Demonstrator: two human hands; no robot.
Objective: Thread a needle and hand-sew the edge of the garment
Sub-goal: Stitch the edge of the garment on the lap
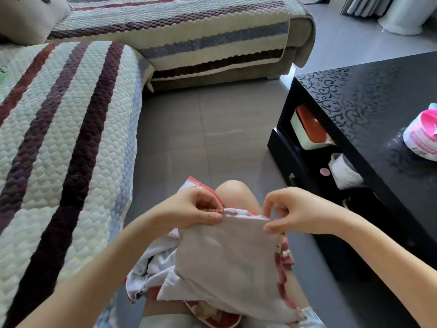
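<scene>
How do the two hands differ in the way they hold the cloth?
The left hand bunches its fingers tightly on the top edge of the cloth, by the red trim. The right hand pinches the other end between thumb and fingertip, with its fingers arched. The left hand is on the sofa side, the right hand on the table side. Both grip the same edge and hold it taut between them.

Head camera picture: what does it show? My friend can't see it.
The left hand and right hand each pinch the top edge of a pale, red-trimmed garment over the person's lap. A striped sofa lies left, a black table right.
</scene>
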